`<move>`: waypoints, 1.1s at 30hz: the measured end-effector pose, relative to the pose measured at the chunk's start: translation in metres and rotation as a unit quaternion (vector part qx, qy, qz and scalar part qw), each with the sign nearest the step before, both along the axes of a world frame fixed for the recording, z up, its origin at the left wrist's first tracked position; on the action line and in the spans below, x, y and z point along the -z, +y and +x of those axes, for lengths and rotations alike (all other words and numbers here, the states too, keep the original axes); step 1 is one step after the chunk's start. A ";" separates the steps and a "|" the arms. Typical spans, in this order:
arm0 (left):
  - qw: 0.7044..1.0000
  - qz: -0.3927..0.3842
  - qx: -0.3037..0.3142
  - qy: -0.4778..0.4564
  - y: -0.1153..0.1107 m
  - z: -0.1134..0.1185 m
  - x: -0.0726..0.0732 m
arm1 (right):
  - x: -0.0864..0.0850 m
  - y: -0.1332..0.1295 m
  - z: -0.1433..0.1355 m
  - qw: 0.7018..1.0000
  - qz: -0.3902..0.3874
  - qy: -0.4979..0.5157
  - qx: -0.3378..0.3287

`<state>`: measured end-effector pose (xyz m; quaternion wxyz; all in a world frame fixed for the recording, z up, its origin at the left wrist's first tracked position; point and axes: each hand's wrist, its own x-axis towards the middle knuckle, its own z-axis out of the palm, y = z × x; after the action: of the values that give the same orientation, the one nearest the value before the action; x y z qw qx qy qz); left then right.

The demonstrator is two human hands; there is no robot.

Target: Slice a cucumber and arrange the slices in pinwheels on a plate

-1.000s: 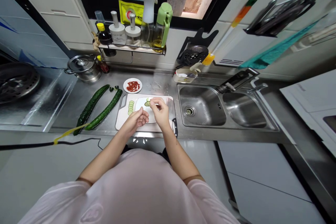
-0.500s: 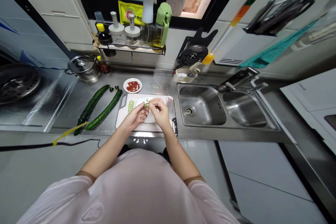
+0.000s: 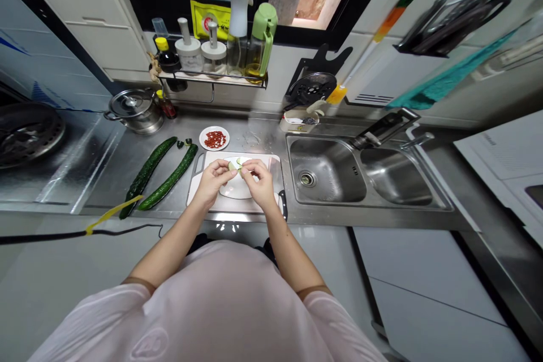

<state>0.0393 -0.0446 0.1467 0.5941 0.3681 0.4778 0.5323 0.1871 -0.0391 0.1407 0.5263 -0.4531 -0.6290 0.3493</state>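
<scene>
Over a white plate (image 3: pixel 233 189) on the cutting board (image 3: pixel 197 189), my two hands meet with fingertips close together. My left hand (image 3: pixel 213 180) pinches a pale green cucumber slice (image 3: pixel 231 166) between thumb and fingers. Thin green-edged cucumber slices show at the fingertips of my right hand (image 3: pixel 258 181), which is closed in a pinch on them. Another cucumber piece (image 3: pixel 240 160) lies just beyond on the plate. A knife's black handle (image 3: pixel 283 203) sticks out at the board's right edge, its blade flat on the board. My left hand hides the row of slices.
Two long cucumbers (image 3: pixel 169 178) lie left of the board, with cut ends (image 3: pixel 180 144) behind them. A small plate of chopped red peppers (image 3: pixel 215 138) stands behind the board. A lidded pot (image 3: pixel 134 110) is back left; a double sink (image 3: pixel 326 172) is right.
My left hand has turned over and moved slightly left, from palm-up with curled fingers to a thumb-and-finger pinch, now covering the slice row. My right hand has stayed nearly in place.
</scene>
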 end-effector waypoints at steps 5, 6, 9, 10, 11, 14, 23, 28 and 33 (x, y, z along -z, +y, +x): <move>0.998 0.043 -0.023 0.027 -0.001 0.000 0.001 | 0.001 0.000 0.000 1.000 0.007 0.005 -0.001; 0.998 0.051 -0.024 0.031 -0.001 0.000 0.001 | 0.001 0.000 0.000 1.000 0.007 0.006 -0.001; 0.997 0.073 -0.025 0.032 -0.001 0.000 0.000 | 0.000 -0.001 0.000 1.000 0.004 0.008 0.000; 0.996 0.078 -0.025 0.029 -0.001 0.000 0.000 | 0.000 -0.001 0.000 1.000 0.003 0.010 -0.001; 0.996 0.082 -0.025 0.025 -0.001 0.000 0.000 | 0.000 -0.001 0.000 1.000 0.003 0.012 -0.003; 0.996 0.090 -0.027 0.012 0.000 0.000 0.000 | 0.000 -0.001 0.000 1.000 -0.003 0.017 -0.004; 0.993 0.103 -0.044 0.025 -0.001 0.004 -0.002 | -0.002 -0.001 -0.001 1.000 -0.008 0.028 -0.006; 0.990 0.114 -0.056 0.053 -0.002 0.006 -0.001 | -0.002 -0.001 -0.001 0.999 -0.007 0.036 -0.008; 0.988 0.124 -0.058 0.071 -0.002 0.007 0.001 | -0.002 0.000 -0.002 0.999 -0.015 0.033 -0.006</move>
<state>0.0461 -0.0465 0.1455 0.4763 0.4472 0.4693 0.5941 0.1849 -0.0394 0.1426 0.5376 -0.4453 -0.6090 0.3766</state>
